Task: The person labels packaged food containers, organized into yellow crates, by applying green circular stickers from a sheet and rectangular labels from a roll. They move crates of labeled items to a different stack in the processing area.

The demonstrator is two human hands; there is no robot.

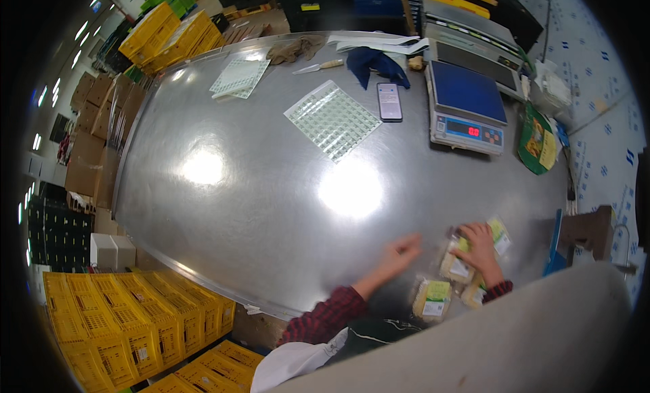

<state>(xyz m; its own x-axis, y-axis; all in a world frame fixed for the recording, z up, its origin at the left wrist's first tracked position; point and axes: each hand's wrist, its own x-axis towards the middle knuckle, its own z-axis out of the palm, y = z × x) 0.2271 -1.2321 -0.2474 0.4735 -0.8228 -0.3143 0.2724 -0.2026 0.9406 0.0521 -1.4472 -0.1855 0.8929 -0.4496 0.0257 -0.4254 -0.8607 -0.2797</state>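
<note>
My right hand (479, 248) lies over a clear plastic food package (455, 265) with a green and white label, its fingers spread on the top; whether it grips the package does not show. More such packages lie about it: one (431, 299) nearer to me, one (500, 235) beyond the fingers, one (473, 294) partly under my wrist. My left hand (401, 254), slightly blurred, is above the steel table (254, 189) to the left of the packages, with its fingers curled and no object seen in them.
A digital scale (467, 108) stands at the back right, beside a phone (389, 102). Label sheets (332, 119), a knife (319, 66), a dark blue cloth (373, 65) and a green pouch (537, 141) lie on the table. Yellow crates (137, 322) stand at the lower left, a blue-edged device (579, 240) at the right.
</note>
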